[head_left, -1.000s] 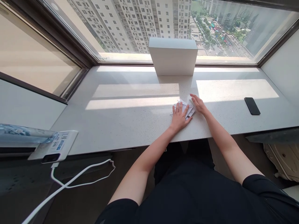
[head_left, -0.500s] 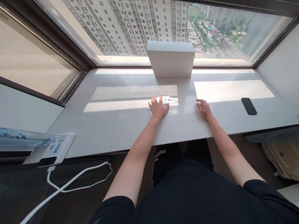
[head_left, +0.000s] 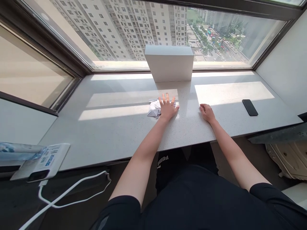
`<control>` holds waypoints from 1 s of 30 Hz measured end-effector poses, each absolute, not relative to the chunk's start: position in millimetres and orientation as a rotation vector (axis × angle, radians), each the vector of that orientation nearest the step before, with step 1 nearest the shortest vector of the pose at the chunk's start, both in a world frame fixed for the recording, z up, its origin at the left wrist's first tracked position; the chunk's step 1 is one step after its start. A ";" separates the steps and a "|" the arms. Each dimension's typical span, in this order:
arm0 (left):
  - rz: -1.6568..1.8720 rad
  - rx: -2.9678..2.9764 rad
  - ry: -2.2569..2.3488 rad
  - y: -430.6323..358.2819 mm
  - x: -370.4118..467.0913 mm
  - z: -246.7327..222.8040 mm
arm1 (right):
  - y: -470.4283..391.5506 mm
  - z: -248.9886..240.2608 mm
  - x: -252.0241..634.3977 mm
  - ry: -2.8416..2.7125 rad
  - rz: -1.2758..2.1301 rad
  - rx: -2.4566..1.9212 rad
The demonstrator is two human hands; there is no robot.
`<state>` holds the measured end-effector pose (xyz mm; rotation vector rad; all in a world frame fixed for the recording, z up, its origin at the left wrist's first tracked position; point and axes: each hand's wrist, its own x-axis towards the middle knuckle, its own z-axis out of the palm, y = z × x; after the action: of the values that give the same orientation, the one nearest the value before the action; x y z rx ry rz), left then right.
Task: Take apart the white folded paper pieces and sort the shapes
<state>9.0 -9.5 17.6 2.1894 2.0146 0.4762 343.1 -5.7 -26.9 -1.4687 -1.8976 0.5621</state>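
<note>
My left hand (head_left: 168,110) lies palm down with its fingers spread, over several white paper pieces (head_left: 153,110) with dark lines or edges. The pieces overlap in a loose pile; a folded one pokes out at the hand's left, and thin ends show at its right. Part of the pile is hidden beneath the palm. To the right, my right hand (head_left: 207,113) rests on the pale speckled windowsill counter (head_left: 115,137), fingers curled in and nothing seen in them. It is apart from the paper.
A white box (head_left: 170,67) stands upright by the window behind the paper. A black phone (head_left: 249,107) lies at the right. At the left front edge sits a white device (head_left: 49,161) with a small dark screen and a white cable (head_left: 72,188) plugged in.
My left hand has slid right across the paper, and more of the folded pieces now show on its left. My right hand's fingers have curled in. The view has shifted slightly.
</note>
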 end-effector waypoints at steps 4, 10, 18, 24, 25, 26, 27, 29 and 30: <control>0.409 2.164 2.053 1.1 3.1 16.3 | -6.2 -25.7 342.6 -1.883 0.570 -1.475; 0.461 2.049 2.229 -11.8 -41.7 9.8 | -7.5 -27.3 340.2 -1.858 0.590 -1.477; 0.453 1.835 2.469 -36.0 -117.2 13.6 | -7.3 -29.0 338.5 -1.860 0.600 -1.484; 0.444 1.671 2.549 -44.2 -148.7 25.7 | -9.3 -28.1 337.5 -1.866 0.594 -1.484; 0.435 1.659 2.561 -44.6 -151.9 26.4 | -9.5 -28.2 337.3 -1.867 0.592 -1.484; 0.429 1.662 2.569 -44.8 -154.5 26.6 | -9.6 -28.3 337.2 -1.867 0.589 -1.484; 0.429 1.675 2.571 -44.9 -156.4 26.4 | -9.5 -28.6 337.1 -1.868 0.587 -1.484; 0.465 1.726 2.553 -45.1 -156.4 24.7 | -9.3 -29.2 337.3 -1.869 0.579 -1.485; 0.502 1.762 2.534 -45.5 -153.5 23.3 | -9.2 -29.6 337.5 -1.870 0.575 -1.485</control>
<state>-153.5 -45.5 23.3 1.7619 2.5337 0.5018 337.5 -9.2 -29.6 -1.4847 -1.8703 0.5748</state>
